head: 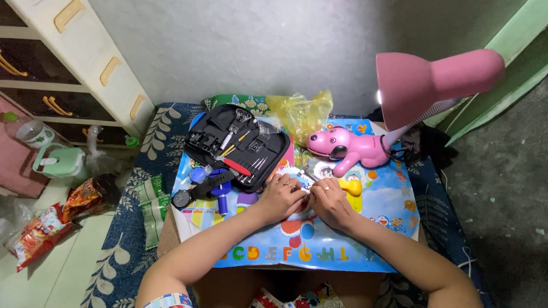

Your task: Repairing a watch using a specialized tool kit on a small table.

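We see a small silvery metal piece (308, 174), thin and elongated, pinched between our two hands just in front of the pink dog-shaped lamp base (348, 147). It pokes out past our fingertips toward the dog and lies slightly tilted, low over the colourful mat; most of it is hidden and too small to make out.

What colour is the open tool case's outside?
Black, seen in the head view: tool case.
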